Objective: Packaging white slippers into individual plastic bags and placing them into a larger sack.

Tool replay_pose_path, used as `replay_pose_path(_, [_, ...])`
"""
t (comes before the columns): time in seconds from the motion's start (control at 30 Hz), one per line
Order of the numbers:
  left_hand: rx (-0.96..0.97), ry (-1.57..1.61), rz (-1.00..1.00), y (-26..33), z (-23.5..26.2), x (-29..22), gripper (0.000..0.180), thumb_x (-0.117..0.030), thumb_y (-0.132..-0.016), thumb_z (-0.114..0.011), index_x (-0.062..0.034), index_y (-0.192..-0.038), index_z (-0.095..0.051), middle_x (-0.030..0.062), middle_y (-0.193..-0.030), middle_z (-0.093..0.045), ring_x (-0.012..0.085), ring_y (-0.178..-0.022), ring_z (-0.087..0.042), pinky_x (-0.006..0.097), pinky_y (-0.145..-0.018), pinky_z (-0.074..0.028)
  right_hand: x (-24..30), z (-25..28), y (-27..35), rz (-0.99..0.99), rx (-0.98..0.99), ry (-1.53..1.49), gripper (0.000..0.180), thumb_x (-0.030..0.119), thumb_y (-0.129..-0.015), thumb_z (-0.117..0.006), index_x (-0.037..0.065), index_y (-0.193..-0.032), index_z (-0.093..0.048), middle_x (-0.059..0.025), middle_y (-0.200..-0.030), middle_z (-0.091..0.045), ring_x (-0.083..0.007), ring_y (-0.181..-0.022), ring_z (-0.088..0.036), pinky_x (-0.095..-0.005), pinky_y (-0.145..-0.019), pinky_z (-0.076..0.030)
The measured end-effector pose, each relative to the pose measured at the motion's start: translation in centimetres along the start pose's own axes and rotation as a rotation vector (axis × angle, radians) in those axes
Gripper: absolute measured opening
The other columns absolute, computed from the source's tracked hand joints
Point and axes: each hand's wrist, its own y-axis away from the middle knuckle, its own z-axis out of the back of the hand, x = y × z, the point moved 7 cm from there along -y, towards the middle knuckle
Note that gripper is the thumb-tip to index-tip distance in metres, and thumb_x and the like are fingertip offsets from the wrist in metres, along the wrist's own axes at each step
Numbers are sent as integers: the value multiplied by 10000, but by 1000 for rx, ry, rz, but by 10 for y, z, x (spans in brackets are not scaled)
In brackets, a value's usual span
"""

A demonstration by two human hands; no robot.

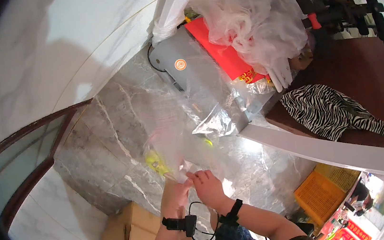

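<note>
Clear plastic bag (pixel 178 121) is hanging in front of the person above the grey marble floor (pixel 108 144), both hands pinching its lower edge: the left hand (pixel 176 195) and right hand (pixel 207 187) are closing their fingertips on the film, side by side. Cardboard boxes (pixel 129 231) are sitting below the left hand, a zebra-patterned cloth (pixel 330 110) is lying on the brown desk (pixel 363 70).

Two hands, left hand (pixel 178 192) and right hand (pixel 208 188), pinch a clear plastic bag (pixel 173 122) above grey marble floor (pixel 109 149), beside a cardboard box (pixel 129 231).
</note>
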Motion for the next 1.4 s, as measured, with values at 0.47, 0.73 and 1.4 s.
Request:
replay_pose_path(0.47, [-434,765,340,43,42,39,363,-331,-989,-485,-38,-1199,-522,85,-1092,-594,233,-981,-602,394,-877,-505,-143,-33,-142,-256,-74,97,928,465,-724,-739,29,-1410,-290,-232,-1393,-369,-392,-1276,-376,-498,-987,-397])
replay_pose_path(0.73, [-489,845,335,31,33,26,320,-268,-1012,-441,-40,-1232,-489,91,-1122,-583,243,-1023,-585,415,-903,-501,-255,-70,-183,-363,-162,503,644,73,-788,-608,195,-1386,-400,-160,-1425,-342,-350,-1222,-420,-424,-911,-468])
replay_pose_path(1.4, [-424,328,299,19,44,32,405,-335,-967,-535,-8,-1204,-563,96,-1087,-613,202,-990,-595,358,-851,-499,-137,81,-69,-254,168,-1069,207,-31,-802,-468,-20,-878,-660,-60,-932,-650,-148,-907,-590,-275,-847,-452])
